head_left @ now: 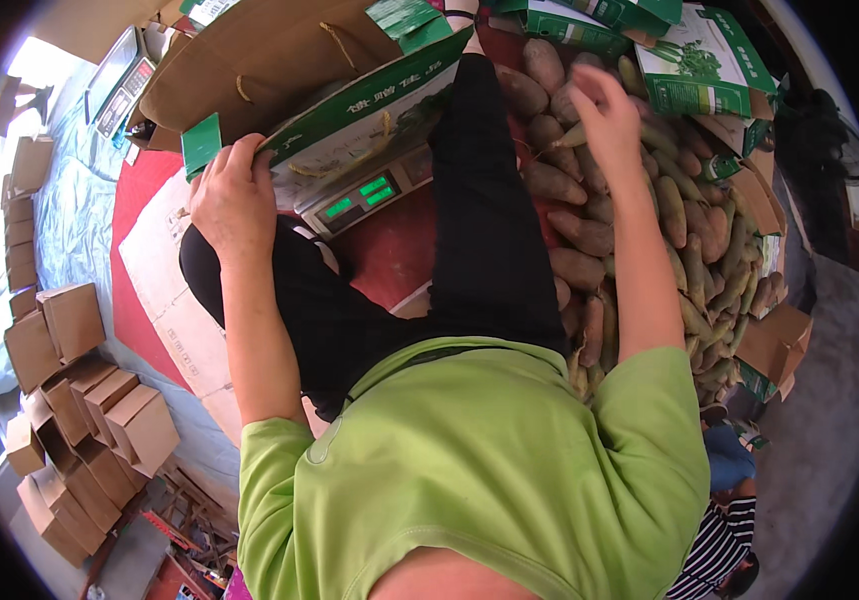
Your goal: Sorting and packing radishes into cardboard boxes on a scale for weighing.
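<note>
My left hand (235, 200) is closed over the near left corner of an open green-and-white cardboard gift box (359, 130) with rope handles. Beneath the box sits a digital scale (359, 203) with lit green readouts. To the right, my right hand (606, 118) hovers above a heap of sweet potatoes (581, 233), its thumb and fingers apart and nothing visible in it. Long greenish root vegetables (671, 212) are mixed into the heap around my right forearm.
At the left stand several plain brown cartons (99, 440) on blue plastic sheeting. Another scale (119, 85) is at the upper left. Printed green boxes (701, 65) lie beyond the heap. A person in striped clothing (714, 550) is at the lower right.
</note>
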Available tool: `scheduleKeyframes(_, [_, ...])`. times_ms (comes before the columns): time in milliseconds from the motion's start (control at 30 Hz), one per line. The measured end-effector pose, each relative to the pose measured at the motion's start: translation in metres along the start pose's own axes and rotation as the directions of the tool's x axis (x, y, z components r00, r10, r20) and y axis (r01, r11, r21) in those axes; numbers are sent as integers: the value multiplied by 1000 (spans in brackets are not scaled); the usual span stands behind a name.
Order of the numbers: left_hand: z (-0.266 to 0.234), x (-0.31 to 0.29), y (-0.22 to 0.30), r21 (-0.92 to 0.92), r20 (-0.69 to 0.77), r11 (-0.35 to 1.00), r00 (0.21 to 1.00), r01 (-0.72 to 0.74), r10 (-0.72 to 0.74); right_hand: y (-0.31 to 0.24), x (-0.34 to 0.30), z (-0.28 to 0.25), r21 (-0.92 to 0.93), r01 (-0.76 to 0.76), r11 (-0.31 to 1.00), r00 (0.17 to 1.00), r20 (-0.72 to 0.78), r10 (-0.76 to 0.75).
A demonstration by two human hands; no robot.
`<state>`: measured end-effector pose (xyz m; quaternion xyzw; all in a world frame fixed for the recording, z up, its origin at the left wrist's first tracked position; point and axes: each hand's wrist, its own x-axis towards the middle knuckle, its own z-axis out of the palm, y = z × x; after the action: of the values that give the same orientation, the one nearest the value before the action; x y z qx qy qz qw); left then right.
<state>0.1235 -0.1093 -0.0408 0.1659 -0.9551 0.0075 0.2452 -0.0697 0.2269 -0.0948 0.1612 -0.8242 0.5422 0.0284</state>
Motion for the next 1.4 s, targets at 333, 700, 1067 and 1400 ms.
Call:
scheduleKeyframes(333, [1, 2, -4, 13, -69, 999, 997, -40, 41, 173, -209, -81, -385, -496, 778, 857, -76, 509])
scheduleKeyframes(700, [6, -1, -8, 71, -82, 996, 995, -45, 50, 191, -291, -109, -351, -697, 625, 705, -178, 686])
scheduleKeyframes(1067, [12, -1, -20, 68, -118, 995, 989, -78, 85, 204, -301, -163, -301, -766, 568, 642, -408, 650])
scheduleKeyframes(1400, [15, 1, -16, 92, -184, 991, 976, -101, 116, 208, -335, -224, -317, -816, 483, 570, -576, 585])
